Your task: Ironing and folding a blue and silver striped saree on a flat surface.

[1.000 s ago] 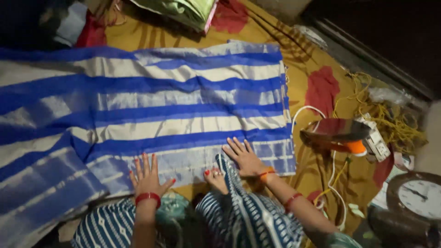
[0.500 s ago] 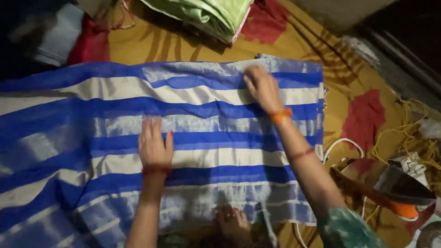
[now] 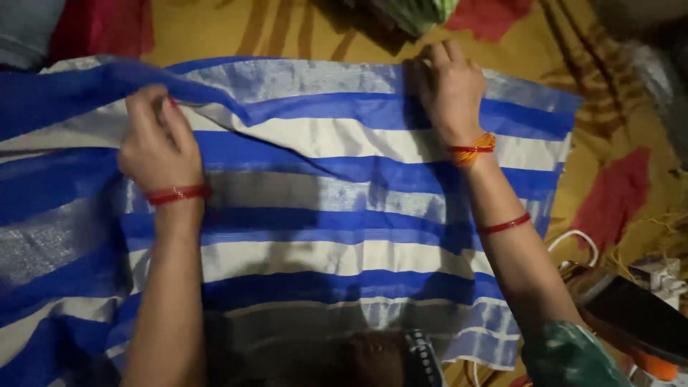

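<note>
A blue, white and silver striped cloth (image 3: 337, 208) lies spread flat across a yellow and red patterned sheet (image 3: 631, 165). My left hand (image 3: 154, 147) pinches the cloth's far edge at the left and lifts a fold of it. My right hand (image 3: 448, 89) grips the same far edge further right, fingers curled over the hem. Both wrists wear red bangles, the right one also an orange thread.
A clothes iron with an orange base (image 3: 631, 319) sits at the lower right beside a white cord (image 3: 573, 240) and a white socket strip (image 3: 656, 276). Folded green fabric (image 3: 416, 14) lies beyond the cloth's far edge. Red fabric (image 3: 100, 25) sits at the top left.
Both hands have moved from the cloth's near edge across to its far edge and taken hold of it. The left side of the far edge is now raised.
</note>
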